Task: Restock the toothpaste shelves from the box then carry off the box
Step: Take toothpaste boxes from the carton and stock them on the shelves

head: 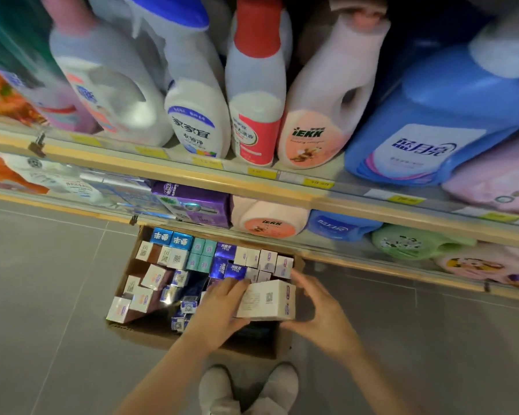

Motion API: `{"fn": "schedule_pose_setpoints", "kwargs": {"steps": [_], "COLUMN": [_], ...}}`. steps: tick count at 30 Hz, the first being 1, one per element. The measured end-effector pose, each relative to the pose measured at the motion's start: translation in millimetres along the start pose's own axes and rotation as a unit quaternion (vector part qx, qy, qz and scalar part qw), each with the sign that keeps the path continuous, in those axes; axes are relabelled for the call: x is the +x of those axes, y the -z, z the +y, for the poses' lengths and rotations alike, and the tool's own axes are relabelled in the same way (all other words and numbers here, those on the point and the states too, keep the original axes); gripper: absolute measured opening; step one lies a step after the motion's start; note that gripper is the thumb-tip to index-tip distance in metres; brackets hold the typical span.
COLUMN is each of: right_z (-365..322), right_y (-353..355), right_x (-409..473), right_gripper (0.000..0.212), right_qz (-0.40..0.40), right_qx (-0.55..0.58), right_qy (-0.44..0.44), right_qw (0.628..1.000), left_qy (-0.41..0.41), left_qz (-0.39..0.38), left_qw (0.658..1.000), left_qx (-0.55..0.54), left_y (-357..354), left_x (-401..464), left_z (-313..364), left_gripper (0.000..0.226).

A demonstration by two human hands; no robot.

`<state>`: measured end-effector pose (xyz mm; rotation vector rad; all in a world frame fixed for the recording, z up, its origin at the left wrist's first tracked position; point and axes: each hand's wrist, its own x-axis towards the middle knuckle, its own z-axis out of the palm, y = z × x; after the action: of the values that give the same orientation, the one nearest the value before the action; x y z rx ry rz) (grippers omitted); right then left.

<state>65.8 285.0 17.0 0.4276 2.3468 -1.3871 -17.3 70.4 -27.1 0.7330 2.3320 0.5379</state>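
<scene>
An open cardboard box sits on the grey floor below the shelves, packed with several upright toothpaste cartons in white, blue, teal and purple. Above the box's right half, a bundle of white toothpaste cartons is held between both hands. My left hand grips its left side, fingers curled over the top edge. My right hand holds its right side, thumb beneath the bundle.
Shelves with wooden edges and yellow price tags rise right behind the box, loaded with large detergent bottles. A purple carton lies on the lower shelf. My two white shoes stand just in front of the box. Grey tiled floor spreads left.
</scene>
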Motion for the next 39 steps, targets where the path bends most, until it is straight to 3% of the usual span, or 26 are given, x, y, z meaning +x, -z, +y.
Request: {"fn": "schedule_pose_setpoints", "kwargs": {"steps": [4, 8, 14, 17, 21, 25, 30, 35, 39], "right_z": [52.1, 98.6, 141.3, 137.2, 99.8, 30.4, -79.7, -164.9, -217.2], "right_y": [-21.4, -47.0, -77.8, -76.8, -58.0, -19.1, 40.0, 66.2, 61.8], "right_x": [44.1, 93.2, 148.6, 154.3, 130.2, 72.1, -8.9, -56.4, -54.3], "right_gripper": [0.081, 0.072, 0.077, 0.065, 0.061, 0.058, 0.036, 0.05, 0.048], "right_qz": [0.024, 0.07, 0.123, 0.13, 0.104, 0.104, 0.071, 0.051, 0.018], "right_qx": [-0.057, -0.161, -0.336, -0.395, -0.4, -0.286, -0.268, -0.197, -0.13], "right_qy": [-0.05, -0.037, 0.039, 0.04, 0.018, -0.023, -0.044, -0.019, -0.018], "right_qw": [0.997, 0.984, 0.933, 0.909, 0.911, 0.952, 0.96, 0.979, 0.991], "left_qy": [0.072, 0.126, 0.104, 0.089, 0.07, 0.104, 0.155, 0.234, 0.291], "left_qz": [0.024, 0.02, 0.045, 0.048, 0.06, 0.052, 0.081, 0.143, 0.199], "left_qw": [0.997, 0.991, 0.99, 0.992, 0.995, 0.993, 0.984, 0.961, 0.934], "left_qx": [0.011, 0.036, 0.081, 0.072, 0.042, 0.003, -0.012, -0.043, -0.055], "left_y": [-10.5, -36.2, -74.4, -73.8, -48.1, 9.6, 89.7, 132.2, 144.3], "left_x": [-7.7, -4.7, 13.2, 13.2, -7.3, -54.7, -139.5, -219.1, -275.2], "left_z": [-57.9, -103.5, -136.0, -139.0, -127.0, -87.3, -32.8, -3.1, 8.8], "left_gripper": [0.07, 0.076, 0.077, 0.078, 0.08, 0.098, 0.097, 0.1, 0.096]}}
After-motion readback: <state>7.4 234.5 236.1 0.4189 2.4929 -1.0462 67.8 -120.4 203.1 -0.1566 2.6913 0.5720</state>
